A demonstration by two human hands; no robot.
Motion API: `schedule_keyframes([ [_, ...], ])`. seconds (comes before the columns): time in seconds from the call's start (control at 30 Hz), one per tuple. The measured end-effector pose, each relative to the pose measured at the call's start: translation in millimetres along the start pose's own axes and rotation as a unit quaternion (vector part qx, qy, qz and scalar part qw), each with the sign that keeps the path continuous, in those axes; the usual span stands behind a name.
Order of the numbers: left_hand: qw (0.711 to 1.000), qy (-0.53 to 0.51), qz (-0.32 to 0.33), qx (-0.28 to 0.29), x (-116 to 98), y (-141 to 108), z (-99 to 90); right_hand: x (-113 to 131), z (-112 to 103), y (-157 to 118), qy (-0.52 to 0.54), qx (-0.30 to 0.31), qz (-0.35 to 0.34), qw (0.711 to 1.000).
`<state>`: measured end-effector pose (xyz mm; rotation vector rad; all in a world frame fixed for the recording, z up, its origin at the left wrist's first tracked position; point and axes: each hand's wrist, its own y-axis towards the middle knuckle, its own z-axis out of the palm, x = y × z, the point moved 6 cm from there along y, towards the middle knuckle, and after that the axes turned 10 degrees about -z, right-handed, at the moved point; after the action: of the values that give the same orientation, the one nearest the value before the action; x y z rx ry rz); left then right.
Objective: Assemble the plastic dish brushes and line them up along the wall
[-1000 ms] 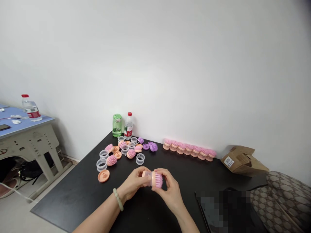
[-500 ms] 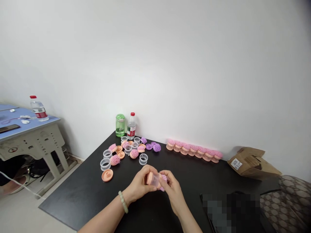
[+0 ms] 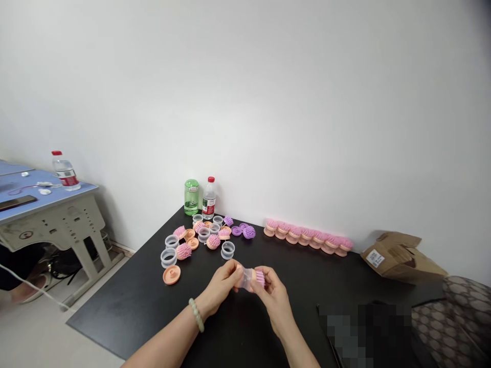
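Between my hands, above the black table, is a small round scrubbing brush (image 3: 247,278) with a clear middle ring and pink bristles facing right. My left hand (image 3: 224,283) wears a pale green bead bracelet and pinches the brush's peach end and clear ring. Around the bristle end, my right hand (image 3: 272,291) is closed. To the left lie clear plastic rings (image 3: 169,258), pink bristle heads (image 3: 183,251), peach round discs (image 3: 171,275) and purple bristle heads (image 3: 249,232). A row of assembled pink brushes (image 3: 306,236) stands along the wall.
A green bottle (image 3: 191,197) and a red-capped water bottle (image 3: 209,199) stand at the table's back corner. At the right are a torn cardboard box (image 3: 406,258), a patterned bag (image 3: 441,327) and a blurred dark object. A blue desk (image 3: 46,204) stands at far left.
The brush has turned between my fingers, so its bristles now point more squarely right. My left fingers have shifted along its peach end. The view has moved slightly.
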<state>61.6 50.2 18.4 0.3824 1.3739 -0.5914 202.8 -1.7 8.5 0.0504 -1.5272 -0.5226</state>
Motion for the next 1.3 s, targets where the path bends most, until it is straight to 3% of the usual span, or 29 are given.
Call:
schedule_keyframes([
  [0.2,0.991,-0.085,0.062,0.080,-16.1,-5.8,1.6,-1.4,-3.0,1.1,0.005,-0.025,-0.004,1.000],
  [0.27,0.990,-0.109,0.062,0.067,-14.8,-5.6,-1.5,0.2,-2.5,1.0,0.009,-0.029,-0.010,0.999],
  [0.43,0.997,-0.078,-0.010,-0.001,-1.4,-1.1,-6.9,-0.4,-4.0,-0.1,-0.009,-0.043,-0.032,0.999],
  [0.73,0.996,-0.092,0.017,0.008,-5.4,2.4,-9.6,-7.6,-8.0,-0.1,0.005,-0.040,-0.045,0.998],
  [0.93,0.999,-0.008,0.026,-0.024,-4.1,3.7,-8.1,-18.1,-9.5,2.4,0.002,-0.060,-0.045,0.997],
  [1.1,0.989,0.122,0.051,-0.069,2.2,5.8,-8.5,-15.0,-26.4,7.5,-0.111,-0.118,-0.077,0.984],
  [1.2,0.976,0.187,0.054,-0.098,8.2,7.6,-11.9,-8.1,-41.9,13.4,-0.211,-0.143,-0.100,0.962],
  [1.3,0.970,0.221,0.051,-0.088,11.7,8.0,-10.3,0.6,-58.0,26.6,-0.332,-0.136,-0.109,0.927],
])
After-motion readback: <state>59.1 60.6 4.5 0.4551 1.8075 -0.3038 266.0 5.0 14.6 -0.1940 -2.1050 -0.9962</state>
